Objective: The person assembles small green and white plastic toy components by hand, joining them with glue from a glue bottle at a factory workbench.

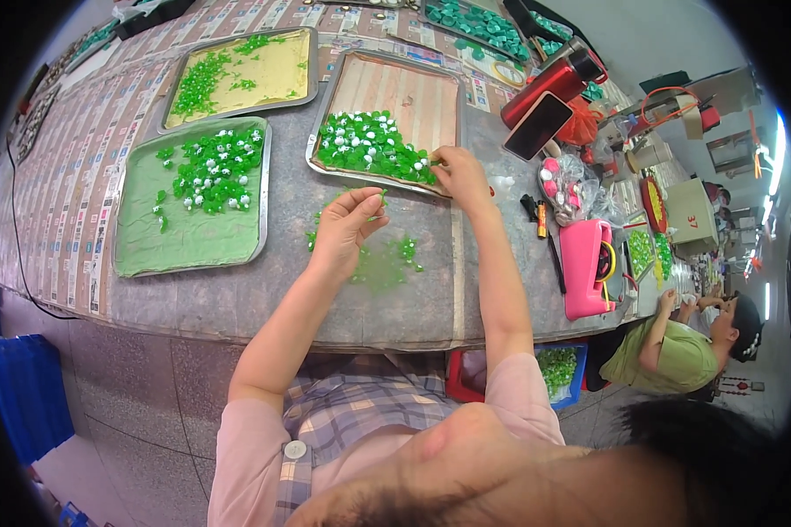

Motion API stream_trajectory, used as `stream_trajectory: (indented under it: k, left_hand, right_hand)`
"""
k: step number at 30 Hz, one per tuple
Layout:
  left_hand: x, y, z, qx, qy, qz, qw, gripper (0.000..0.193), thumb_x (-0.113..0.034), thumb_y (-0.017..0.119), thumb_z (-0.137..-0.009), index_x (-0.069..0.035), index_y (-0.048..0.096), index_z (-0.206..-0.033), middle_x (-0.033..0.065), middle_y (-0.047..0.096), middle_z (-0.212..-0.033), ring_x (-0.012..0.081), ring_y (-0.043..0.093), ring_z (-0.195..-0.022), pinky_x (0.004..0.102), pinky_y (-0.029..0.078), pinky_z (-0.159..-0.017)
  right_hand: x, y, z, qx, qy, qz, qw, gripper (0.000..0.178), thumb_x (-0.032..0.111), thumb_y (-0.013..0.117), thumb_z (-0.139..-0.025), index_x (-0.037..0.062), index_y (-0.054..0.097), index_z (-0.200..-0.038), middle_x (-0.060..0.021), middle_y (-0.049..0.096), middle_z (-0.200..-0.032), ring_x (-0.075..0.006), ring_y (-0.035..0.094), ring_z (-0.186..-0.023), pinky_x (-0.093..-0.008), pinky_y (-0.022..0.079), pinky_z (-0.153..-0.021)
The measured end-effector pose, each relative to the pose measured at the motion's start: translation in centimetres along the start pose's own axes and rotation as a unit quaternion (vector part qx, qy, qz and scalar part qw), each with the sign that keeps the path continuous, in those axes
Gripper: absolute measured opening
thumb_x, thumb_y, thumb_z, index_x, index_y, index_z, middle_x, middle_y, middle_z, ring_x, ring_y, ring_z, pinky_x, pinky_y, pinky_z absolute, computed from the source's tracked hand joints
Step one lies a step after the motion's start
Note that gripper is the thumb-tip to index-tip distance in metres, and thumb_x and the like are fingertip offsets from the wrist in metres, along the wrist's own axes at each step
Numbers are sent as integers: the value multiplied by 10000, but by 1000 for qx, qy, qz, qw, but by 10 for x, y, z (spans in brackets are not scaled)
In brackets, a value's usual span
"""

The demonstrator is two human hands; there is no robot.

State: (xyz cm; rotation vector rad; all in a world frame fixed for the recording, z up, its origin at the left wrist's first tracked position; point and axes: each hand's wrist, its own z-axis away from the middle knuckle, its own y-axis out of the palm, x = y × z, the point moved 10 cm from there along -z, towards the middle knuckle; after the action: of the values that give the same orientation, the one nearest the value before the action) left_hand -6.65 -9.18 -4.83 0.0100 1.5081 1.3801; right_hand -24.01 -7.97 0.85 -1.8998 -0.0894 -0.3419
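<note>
My left hand (pixel 350 227) is raised over the table just below the middle tray, its thumb and fingers pinched on a small green piece (pixel 383 197). At that tray's lower right corner is my right hand (pixel 462 179), fingers closed together beside the green and white pieces; what they hold, if anything, is hidden. The metal tray (pixel 462 92) has a brownish striped lining, and a dense heap of green pieces with white parts (pixel 373 142) covers its near side. Loose green bits (pixel 406 253) lie on the grey tabletop below my hands.
To the left is a green-lined tray (pixel 189 250) with similar pieces, and behind it a yellow-lined tray (pixel 272 75). On the right are a phone (pixel 538 126), a red bottle (pixel 554 86), a lighter (pixel 541 220) and a pink holder (pixel 586 270). Another person (pixel 677 351) sits further right.
</note>
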Motion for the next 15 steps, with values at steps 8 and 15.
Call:
stream_trajectory:
  k: [8,15]
  left_hand:
    - [2,3,4,4,-18,-10,1000,153,-103,558,-754,-19,548,-881,13,543,-758,90,516,-701,242,464,-670]
    - [4,5,2,15,-9,-34,999,144,-97,557,-754,-16,556,-873,19,552,-775,92,521,-709,238,465,-667]
  right_hand:
    - [42,-4,48,-10,158,-590,791,176,49,555,-738,-16,548,-902,-50,576,-825,-103,536,-728,-227,426,-674]
    - [66,8,57,-6,147,-678,720,194,15,557,-729,-9,539,-920,-53,571,-856,-108,538,-769,-225,428,-698]
